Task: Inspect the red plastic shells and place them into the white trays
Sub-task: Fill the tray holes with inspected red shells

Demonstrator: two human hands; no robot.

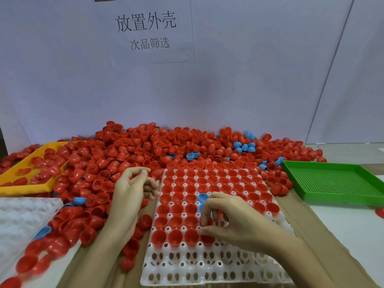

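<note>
Fingers of the right hand (226, 219) are pinching a red shell (208, 222) over the white tray (207, 265), mostly filled with shells, its nearest rows bare. At nine o'clock, the left hand (133, 188) is curling loosely, apparently holding nothing, above the red pile (145, 146)

I take the white tray (187, 265) as landmark: its near rows are bare, open from above. Far rows packed with red shells (195, 179). My right hand (230, 219) covers its middle right, left hand (133, 188) hangs over its left edge. Shell pile (145, 146) blocks behind and left; green tray (332, 181) stands right.
</note>
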